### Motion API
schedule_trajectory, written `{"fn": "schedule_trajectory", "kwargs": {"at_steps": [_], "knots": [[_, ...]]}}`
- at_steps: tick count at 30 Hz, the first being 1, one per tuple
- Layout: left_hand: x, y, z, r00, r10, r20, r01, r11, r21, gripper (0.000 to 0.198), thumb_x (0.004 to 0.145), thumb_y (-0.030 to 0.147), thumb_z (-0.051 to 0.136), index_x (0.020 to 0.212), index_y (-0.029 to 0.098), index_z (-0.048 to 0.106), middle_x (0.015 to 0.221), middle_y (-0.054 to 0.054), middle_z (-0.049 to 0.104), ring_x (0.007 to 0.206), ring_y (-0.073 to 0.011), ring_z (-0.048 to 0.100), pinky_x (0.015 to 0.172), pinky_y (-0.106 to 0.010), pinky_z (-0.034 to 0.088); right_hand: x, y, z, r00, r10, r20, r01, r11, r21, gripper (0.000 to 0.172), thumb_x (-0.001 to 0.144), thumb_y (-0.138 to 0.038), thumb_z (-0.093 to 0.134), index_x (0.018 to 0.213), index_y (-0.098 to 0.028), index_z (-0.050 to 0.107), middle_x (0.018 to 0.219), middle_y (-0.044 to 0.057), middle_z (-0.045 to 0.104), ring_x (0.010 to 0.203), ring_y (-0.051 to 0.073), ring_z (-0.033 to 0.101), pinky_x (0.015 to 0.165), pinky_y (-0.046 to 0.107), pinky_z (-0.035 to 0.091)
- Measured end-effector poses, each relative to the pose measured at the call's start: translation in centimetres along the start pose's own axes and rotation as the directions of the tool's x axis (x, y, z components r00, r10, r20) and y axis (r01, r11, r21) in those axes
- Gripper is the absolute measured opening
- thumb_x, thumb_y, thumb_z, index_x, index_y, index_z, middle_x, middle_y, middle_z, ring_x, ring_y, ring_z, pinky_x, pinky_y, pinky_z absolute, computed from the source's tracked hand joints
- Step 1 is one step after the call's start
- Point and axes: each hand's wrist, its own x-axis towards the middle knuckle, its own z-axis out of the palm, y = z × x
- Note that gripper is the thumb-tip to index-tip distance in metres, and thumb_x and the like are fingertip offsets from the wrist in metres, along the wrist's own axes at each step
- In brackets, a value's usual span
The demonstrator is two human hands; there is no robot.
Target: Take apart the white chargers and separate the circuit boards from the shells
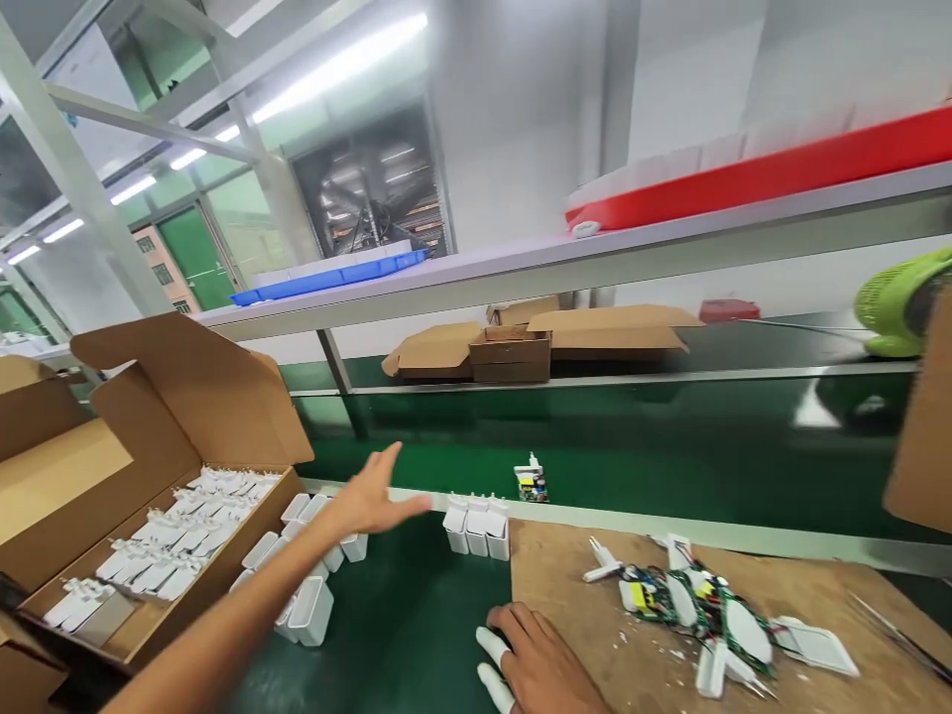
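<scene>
My left hand [379, 496] is stretched forward over the bench with its thumb and fingers apart, holding nothing. It hovers between a group of white plastic housings [308, 607] on its left and a short row of white housings with plug pins [476, 526] on its right. My right hand [542, 662] rests at the left edge of the brown board [550, 565], with white covers on two fingertips and nothing visible in it. Beyond the row stands a small circuit board with a white plug part [531, 481]. On the brown board lies a pile of circuit boards [706, 610] with green wires and white plug pieces.
A cardboard box [245, 570] of white plug parts stands open at left. Tweezers [899, 635] lie at right. Behind run a green conveyor belt [416, 466] and cardboard boxes [510, 355]. A shelf [513, 273] holds a blue tray [327, 278] and a red tray [766, 177]. A green fan [896, 297] stands right.
</scene>
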Motion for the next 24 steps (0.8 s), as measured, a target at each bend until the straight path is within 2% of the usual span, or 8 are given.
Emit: {"fn": "schedule_trajectory", "kwargs": {"at_steps": [2,4,8,13,17,20,22,24], "knots": [[1.1,4.7,4.3,0.998,0.038,0.048,-0.039,0.999,0.014,0.138,0.072,0.083,0.071,0.174,0.016,0.008,0.177,-0.022,0.025,0.148,-0.0449,0.051,0.117,-0.049,0.048,-0.1,-0.1,0.0,1.000,0.006,0.027,-0.006,1.000,-0.014,0.032,0.083,-0.013,0.067,0.114,-0.021,0.072,0.119,0.008,0.071,0.103,0.029,0.064,0.092,0.043,0.054],[2.1,8.1,7.3,0.996,0.038,0.084,-0.041,0.998,0.038,0.148,0.068,0.085,0.074,0.174,0.017,-0.003,0.180,-0.024,0.013,0.155,-0.0528,0.037,0.119,-0.059,0.043,0.0,-0.1,-0.2,0.999,0.017,0.042,-0.017,1.000,-0.012,0.028,0.084,-0.016,0.069,0.111,-0.020,0.073,0.118,0.007,0.070,0.102,0.029,0.063,0.092,0.042,0.053],[3.3,11.2,9.9,0.990,0.019,0.140,-0.033,0.995,0.097,0.156,0.061,0.075,0.083,0.173,0.018,-0.011,0.180,-0.026,0.008,0.156,-0.0579,0.029,0.114,-0.066,0.043,0.0,-0.4,-0.2,0.993,0.027,0.112,-0.026,1.000,-0.014,0.017,0.091,-0.020,0.067,0.105,-0.019,0.075,0.120,0.009,0.070,0.105,0.030,0.061,0.095,0.043,0.053],[3.0,10.2,9.2,0.978,0.062,0.197,-0.094,0.983,0.159,0.161,0.049,0.038,0.089,0.173,0.020,-0.011,0.180,-0.021,0.009,0.156,-0.0518,0.032,0.119,-0.054,0.044,0.2,-0.9,-0.5,0.981,0.057,0.187,-0.052,0.998,-0.028,0.014,0.092,-0.021,0.066,0.100,-0.017,0.076,0.124,0.013,0.070,0.111,0.032,0.060,0.101,0.046,0.054],[2.4,8.7,7.7,0.968,0.026,0.249,-0.073,0.980,0.184,0.169,0.045,0.052,0.094,0.173,0.017,-0.010,0.179,-0.026,0.008,0.156,-0.0535,0.034,0.120,-0.054,0.043,0.5,-1.2,-0.9,0.974,0.073,0.213,-0.069,0.997,-0.024,0.018,0.092,-0.019,0.064,0.105,-0.017,0.076,0.122,0.012,0.071,0.110,0.031,0.061,0.103,0.046,0.054],[1.6,8.6,7.4,0.965,-0.034,0.259,-0.015,0.983,0.185,0.162,0.054,0.060,0.091,0.172,0.008,-0.008,0.165,-0.035,0.041,0.143,-0.0503,0.055,0.110,-0.052,0.051,0.3,-1.0,-0.7,0.971,0.067,0.231,-0.065,0.998,-0.016,0.017,0.085,-0.017,0.067,0.099,-0.017,0.077,0.122,0.013,0.072,0.110,0.033,0.063,0.102,0.047,0.056],[1.0,8.8,7.2,0.969,-0.028,0.244,-0.015,0.985,0.169,0.157,0.058,0.054,0.090,0.171,0.004,-0.006,0.148,-0.032,0.062,0.133,-0.0451,0.065,0.104,-0.045,0.056,0.0,-0.6,-0.5,0.978,0.056,0.203,-0.054,0.998,-0.015,0.020,0.078,-0.013,0.067,0.095,-0.018,0.077,0.125,0.013,0.072,0.113,0.034,0.064,0.102,0.048,0.057],[0.7,8.5,6.1,0.982,0.002,0.190,-0.033,0.987,0.159,0.156,0.056,0.050,0.092,0.172,0.003,-0.002,0.139,-0.029,0.069,0.129,-0.0437,0.068,0.102,-0.043,0.056,-0.3,0.2,-0.2,0.992,0.004,0.124,0.000,0.999,-0.032,0.030,0.072,-0.010,0.065,0.098,-0.018,0.077,0.129,0.014,0.072,0.116,0.035,0.065,0.102,0.048,0.057]]}}
